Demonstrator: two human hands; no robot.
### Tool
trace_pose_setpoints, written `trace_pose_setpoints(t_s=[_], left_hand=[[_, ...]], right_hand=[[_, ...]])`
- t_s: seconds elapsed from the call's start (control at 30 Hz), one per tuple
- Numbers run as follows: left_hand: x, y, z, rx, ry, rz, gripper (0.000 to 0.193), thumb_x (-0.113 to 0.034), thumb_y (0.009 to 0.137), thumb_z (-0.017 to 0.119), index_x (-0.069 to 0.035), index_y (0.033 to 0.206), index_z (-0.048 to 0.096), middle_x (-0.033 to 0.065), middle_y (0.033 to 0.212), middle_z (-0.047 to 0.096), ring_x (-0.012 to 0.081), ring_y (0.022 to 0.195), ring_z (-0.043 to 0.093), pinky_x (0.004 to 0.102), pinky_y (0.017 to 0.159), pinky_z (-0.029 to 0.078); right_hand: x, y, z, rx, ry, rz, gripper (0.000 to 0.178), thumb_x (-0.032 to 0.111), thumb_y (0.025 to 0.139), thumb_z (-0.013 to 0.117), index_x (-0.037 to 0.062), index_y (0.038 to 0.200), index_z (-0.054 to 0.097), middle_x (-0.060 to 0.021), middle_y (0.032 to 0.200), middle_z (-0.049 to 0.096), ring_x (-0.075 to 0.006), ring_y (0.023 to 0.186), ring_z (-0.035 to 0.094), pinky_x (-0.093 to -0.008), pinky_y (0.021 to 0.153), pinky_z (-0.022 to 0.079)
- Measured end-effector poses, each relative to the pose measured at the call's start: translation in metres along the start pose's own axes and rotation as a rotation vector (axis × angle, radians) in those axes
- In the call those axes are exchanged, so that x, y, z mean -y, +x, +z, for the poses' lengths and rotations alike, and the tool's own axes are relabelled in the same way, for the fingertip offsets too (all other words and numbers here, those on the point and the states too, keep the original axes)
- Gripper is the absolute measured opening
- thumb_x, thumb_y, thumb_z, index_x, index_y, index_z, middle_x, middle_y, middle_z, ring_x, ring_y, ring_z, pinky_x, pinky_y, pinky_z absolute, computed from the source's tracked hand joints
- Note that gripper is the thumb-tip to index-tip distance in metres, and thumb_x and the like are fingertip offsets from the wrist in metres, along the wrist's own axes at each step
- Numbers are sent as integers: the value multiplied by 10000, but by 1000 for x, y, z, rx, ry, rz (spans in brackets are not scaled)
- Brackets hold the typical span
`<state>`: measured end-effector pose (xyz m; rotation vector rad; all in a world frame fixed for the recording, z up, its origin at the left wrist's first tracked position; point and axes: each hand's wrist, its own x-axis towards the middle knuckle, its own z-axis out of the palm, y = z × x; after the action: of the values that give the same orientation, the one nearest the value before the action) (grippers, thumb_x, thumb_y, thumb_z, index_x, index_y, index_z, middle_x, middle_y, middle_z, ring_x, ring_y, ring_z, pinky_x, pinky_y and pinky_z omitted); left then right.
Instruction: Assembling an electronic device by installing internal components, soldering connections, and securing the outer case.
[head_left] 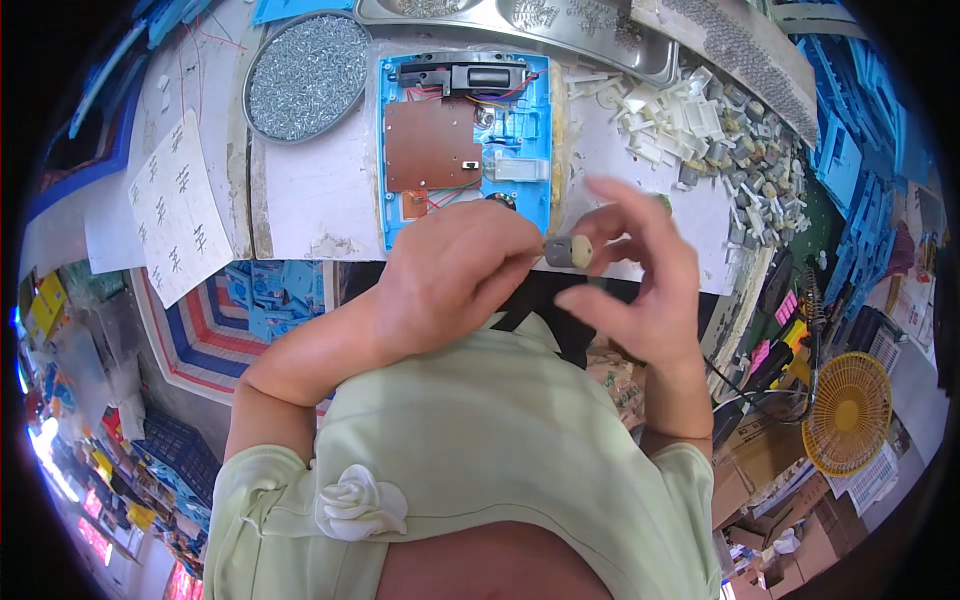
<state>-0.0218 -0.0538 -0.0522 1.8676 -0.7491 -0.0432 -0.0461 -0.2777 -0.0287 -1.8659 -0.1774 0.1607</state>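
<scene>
At the table's near edge my left hand is closed, its fingertips pinched at one end of a small grey cylindrical part with a cream-coloured end. My right hand is just right of that part, thumb and fingers spread and curved around the space beside it. Whether a right fingertip touches it is unclear. Behind my left hand lies an open blue plastic housing. Inside are a brown circuit board, a black assembly along the far end, thin wires, and a whitish translucent piece.
A round metal tray of small screws stands at the far left, with a paper sheet nearer. White plastic pieces and grey parts are heaped right. A steel tray stands behind; a yellow fan is lower right.
</scene>
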Motion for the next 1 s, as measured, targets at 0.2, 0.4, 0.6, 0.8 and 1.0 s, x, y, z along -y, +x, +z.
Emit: trace_pose_setpoints(t_s=[0.2, 0.4, 0.6, 0.8, 1.0], left_hand=[[6, 0, -1, -110, -10, 128, 306, 116, 788, 780, -56, 981, 617, 131, 977, 747, 278, 829, 728, 358, 698, 563], [4, 1, -1, -158, -75, 119, 272, 86, 755, 784, -23, 976, 670, 111, 926, 727, 288, 794, 709, 362, 664, 561], [4, 2, -2, -118, -40, 115, 244, 93, 767, 768, -25, 966, 692, 97, 924, 728, 265, 804, 710, 347, 680, 561], [3, -1, -6, -63, -127, -13, 209, 93, 801, 756, -24, 965, 698, 97, 932, 728, 254, 812, 710, 334, 701, 563], [5, -3, -8, -48, -283, -178, 149, 81, 859, 739, 0, 979, 704, 109, 926, 722, 191, 835, 722, 309, 736, 584]], right_hand=[[-1, 7, -3, 133, 14, -6, 432, 78, 779, 852, 34, 1180, 697, -42, 781, 655, -88, 587, 556, -249, 536, 458], [0, 8, 5, 4, -73, -239, 362, 41, 755, 835, 35, 1099, 720, -50, 791, 662, -124, 566, 550, -259, 517, 446], [4, 6, -1, 102, -41, -102, 354, 10, 743, 839, 35, 1075, 720, -65, 847, 677, -131, 584, 545, -270, 536, 460], [-7, 7, 7, 25, -214, -433, 403, 17, 731, 852, 46, 1105, 704, -95, 977, 691, -242, 701, 619, -329, 622, 519], [-27, 4, 27, -38, -176, -468, 451, -34, 712, 843, 39, 1127, 681, -109, 1005, 693, -299, 774, 665, -365, 678, 542]])
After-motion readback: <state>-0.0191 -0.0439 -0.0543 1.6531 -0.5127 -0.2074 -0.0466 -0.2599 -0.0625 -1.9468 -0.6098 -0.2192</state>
